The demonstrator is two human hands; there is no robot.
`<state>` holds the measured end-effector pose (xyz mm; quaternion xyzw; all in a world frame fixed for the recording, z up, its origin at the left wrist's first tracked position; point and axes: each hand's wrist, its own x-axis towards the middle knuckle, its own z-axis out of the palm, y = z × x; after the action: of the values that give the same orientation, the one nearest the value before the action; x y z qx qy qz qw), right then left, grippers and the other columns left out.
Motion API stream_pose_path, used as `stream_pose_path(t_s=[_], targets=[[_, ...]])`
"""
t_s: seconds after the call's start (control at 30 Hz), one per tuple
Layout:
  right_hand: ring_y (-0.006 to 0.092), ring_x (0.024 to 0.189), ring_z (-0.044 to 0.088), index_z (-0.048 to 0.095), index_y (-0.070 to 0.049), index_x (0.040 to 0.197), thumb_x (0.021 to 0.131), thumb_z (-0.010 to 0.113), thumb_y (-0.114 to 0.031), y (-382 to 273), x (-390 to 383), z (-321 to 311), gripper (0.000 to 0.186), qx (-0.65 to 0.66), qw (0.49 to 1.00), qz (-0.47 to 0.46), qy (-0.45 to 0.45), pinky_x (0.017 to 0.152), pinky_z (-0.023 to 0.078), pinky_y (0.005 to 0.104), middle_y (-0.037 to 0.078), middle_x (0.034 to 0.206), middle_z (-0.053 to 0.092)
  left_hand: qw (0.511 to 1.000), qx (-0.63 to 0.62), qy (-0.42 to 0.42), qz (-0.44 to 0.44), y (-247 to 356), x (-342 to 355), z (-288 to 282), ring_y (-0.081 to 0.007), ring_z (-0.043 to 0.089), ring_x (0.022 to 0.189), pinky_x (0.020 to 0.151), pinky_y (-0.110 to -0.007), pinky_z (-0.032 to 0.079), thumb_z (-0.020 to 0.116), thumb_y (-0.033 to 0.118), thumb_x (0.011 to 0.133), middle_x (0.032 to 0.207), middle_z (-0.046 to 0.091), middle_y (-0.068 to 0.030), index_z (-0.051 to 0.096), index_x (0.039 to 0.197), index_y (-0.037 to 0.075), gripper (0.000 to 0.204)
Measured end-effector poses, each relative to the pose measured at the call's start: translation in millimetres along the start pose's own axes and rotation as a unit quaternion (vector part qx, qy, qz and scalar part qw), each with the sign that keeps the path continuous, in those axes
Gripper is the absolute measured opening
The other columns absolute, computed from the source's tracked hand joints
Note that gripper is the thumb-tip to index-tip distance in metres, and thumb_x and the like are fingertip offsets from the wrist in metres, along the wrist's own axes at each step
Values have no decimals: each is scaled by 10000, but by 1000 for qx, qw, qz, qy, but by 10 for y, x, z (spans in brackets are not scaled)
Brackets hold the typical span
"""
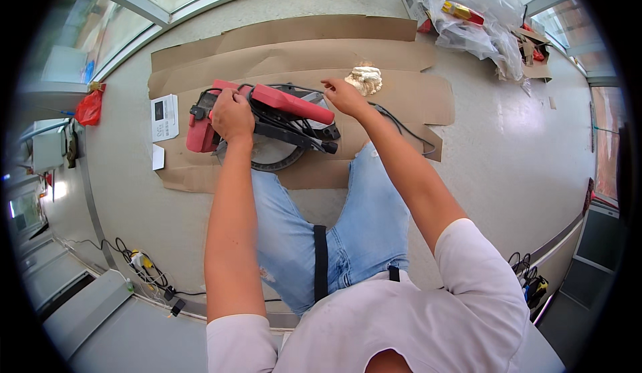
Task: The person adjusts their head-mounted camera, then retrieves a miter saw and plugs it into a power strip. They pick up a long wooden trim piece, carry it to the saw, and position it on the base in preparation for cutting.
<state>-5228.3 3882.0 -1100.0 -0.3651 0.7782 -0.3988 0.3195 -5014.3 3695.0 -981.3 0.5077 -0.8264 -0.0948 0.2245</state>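
Just beyond the denim-clad knees (pixel 378 199), a red miter saw (pixel 294 102) sits on flattened cardboard (pixel 301 55) laid over the floor. The left hand (pixel 233 115) is curled against the saw's red housing; what its fingers pinch, if anything, is hidden. The right hand (pixel 344 97) has bent fingers at the tool's far right end, near the black cable (pixel 411 132); whether it grips anything, I cannot tell. The cable loops over the saw and trails rightward, so a careless pull could snag it or tip the tool. Loose cardboard might slide under a shove, and the knees are close to the base. Beyond the right hand lies a cream-coloured crumpled clump (pixel 366 79).
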Motion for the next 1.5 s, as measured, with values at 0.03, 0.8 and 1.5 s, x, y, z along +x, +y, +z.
stream_pose_path(t_s=[0.03,0.8,1.5], targets=[[324,1203,616,596,-45,1353,956,564,-236,-106,267,105,442,27,999,-19,-27,1028,470,388,208,1298,645,1000,11,-5,-1,43,1,-23,-333,679,865,741,-456,528,588,182,892,915,717,-110,681,894,105,121],[344,819,684,736,-35,942,886,694,-322,335,-1999,-1590,296,-400,891,210,-53,726,526,465,160,834,703,999,8,25,30,12,28,83,-320,677,874,738,-445,522,589,165,897,907,716,-93,677,881,107,106],[349,1176,593,676,-72,1156,844,661,-207,1165,-857,725,340,-384,908,32,-163,1008,487,452,174,1197,651,999,-16,-29,15,-72,69,-1,-344,685,925,787,-447,524,552,221,939,985,732,-113,708,993,127,190]])
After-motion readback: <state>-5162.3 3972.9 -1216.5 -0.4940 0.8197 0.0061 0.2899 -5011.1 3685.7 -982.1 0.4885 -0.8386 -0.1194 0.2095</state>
